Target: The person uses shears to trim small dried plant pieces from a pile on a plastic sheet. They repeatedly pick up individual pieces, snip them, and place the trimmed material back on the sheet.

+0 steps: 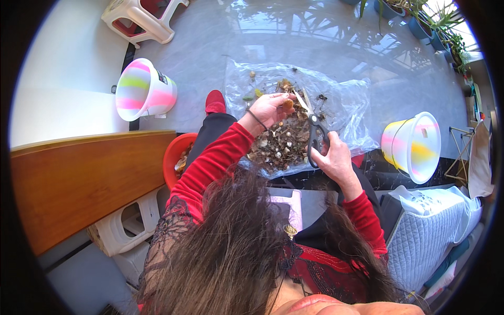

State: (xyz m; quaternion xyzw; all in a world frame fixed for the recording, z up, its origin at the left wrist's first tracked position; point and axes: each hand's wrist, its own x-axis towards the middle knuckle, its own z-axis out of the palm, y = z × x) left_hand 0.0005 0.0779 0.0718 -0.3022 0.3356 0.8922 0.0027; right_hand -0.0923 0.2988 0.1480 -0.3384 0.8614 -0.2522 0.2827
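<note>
My right hand [334, 157] holds black-handled scissors [315, 122] by the finger loops, and their blades stand apart, pointing up and left. Close to the blade tips, my left hand [271, 109] pinches a small brownish piece [288, 104], perhaps a mushroom; its exact kind cannot be told. Beneath both hands lies a clear plastic sheet [350, 106] on the floor. A heap of dry brown plant debris [283, 145] with several small whitish pieces covers its middle, and a yellow leaf [258, 93] rests near my left wrist.
A red basin [170, 157] with some pieces inside sits beside my left leg. One multicoloured bucket [157, 90] is at the left, another [397, 145] at the right. A wooden bench or board [90, 177] is at lower left, a plastic stool [145, 21] at upper left.
</note>
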